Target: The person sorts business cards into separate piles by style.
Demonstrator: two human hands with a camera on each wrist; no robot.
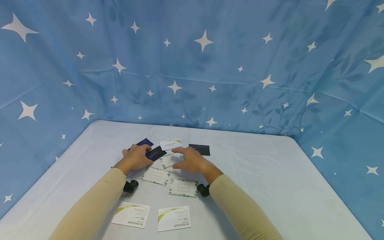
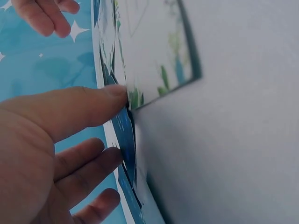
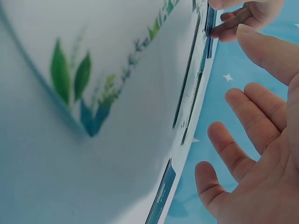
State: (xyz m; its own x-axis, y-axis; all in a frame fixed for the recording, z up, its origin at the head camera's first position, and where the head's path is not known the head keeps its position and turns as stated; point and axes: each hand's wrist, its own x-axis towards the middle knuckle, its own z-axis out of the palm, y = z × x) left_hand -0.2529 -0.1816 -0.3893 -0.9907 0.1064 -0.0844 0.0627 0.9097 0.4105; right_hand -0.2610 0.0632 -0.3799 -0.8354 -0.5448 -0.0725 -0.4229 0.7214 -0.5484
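Observation:
A dark business card [image 1: 156, 153] lies tilted near the middle of the group. My left hand [image 1: 136, 158] is at its left end, thumb and fingers spread apart; whether the fingertips touch it is hard to tell. In the left wrist view the left thumb [image 2: 96, 107] overlaps the edge of the cards. My right hand [image 1: 192, 160] hovers with parted fingers around the right side of a leaf-bordered card [image 1: 168, 160], partly covering it. The right wrist view shows these right fingers [image 3: 233, 149] loosely bent, holding nothing.
A blue-purple card [image 1: 145, 142], a white card [image 1: 170, 144] and a black card [image 1: 201, 149] lie behind. Nearer are two leaf-bordered cards [image 1: 156, 175] [image 1: 183, 188] and two white cards with gold curves [image 1: 131, 215] [image 1: 174, 218]. A starry blue curtain [image 1: 192, 66] hangs behind the white table [image 1: 264, 186].

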